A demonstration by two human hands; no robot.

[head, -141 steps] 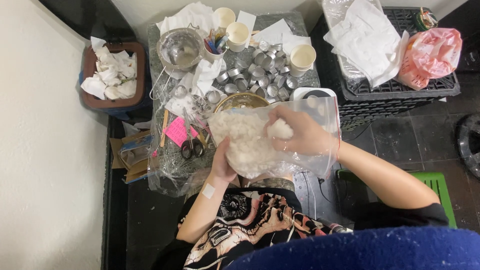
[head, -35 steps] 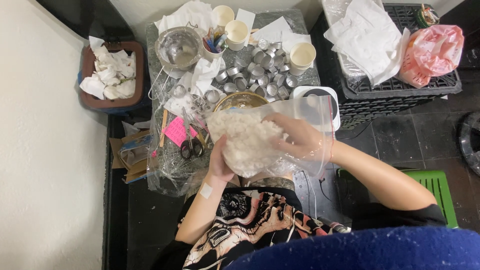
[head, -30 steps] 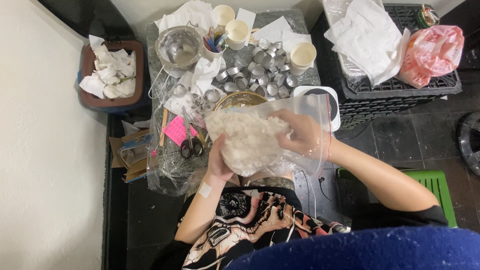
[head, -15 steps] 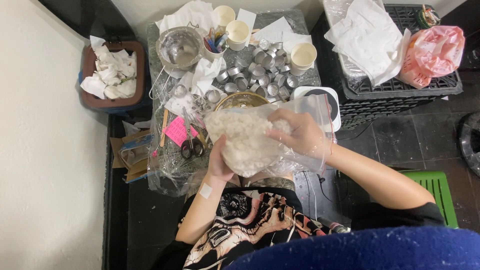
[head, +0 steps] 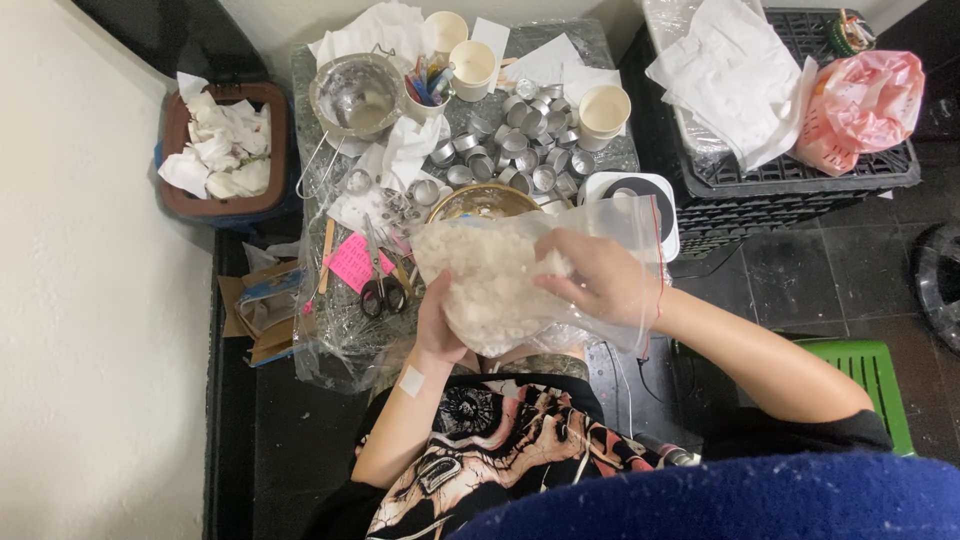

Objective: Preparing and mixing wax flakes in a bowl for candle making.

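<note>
Both hands grip a clear zip bag of white flakes above the table.

Left hand (head: pixel 440 325) is cupped under the clear zip bag (head: pixel 620 225), fingers closed up against its bulging underside, forearm rising from the lap with a small white patch near the wrist. Right hand (head: pixel 598 278) is thrust inside the bag's open mouth, fingers curled together around a clump of the white flakes (head: pixel 490 280), forearm coming in from the right. The bag hangs over the near edge of the table (head: pixel 590 150), just in front of a brass-coloured bowl (head: pixel 478 200). Left of it lie a pink paper note (head: pixel 355 262) and black-handled scissors (head: pixel 380 290). Behind stand small round metal cups (head: pixel 525 145) and pale paper cups (head: pixel 605 110). A pink plastic sack (head: pixel 865 105) rests on a black crate (head: pixel 800 180) at far right.
</note>
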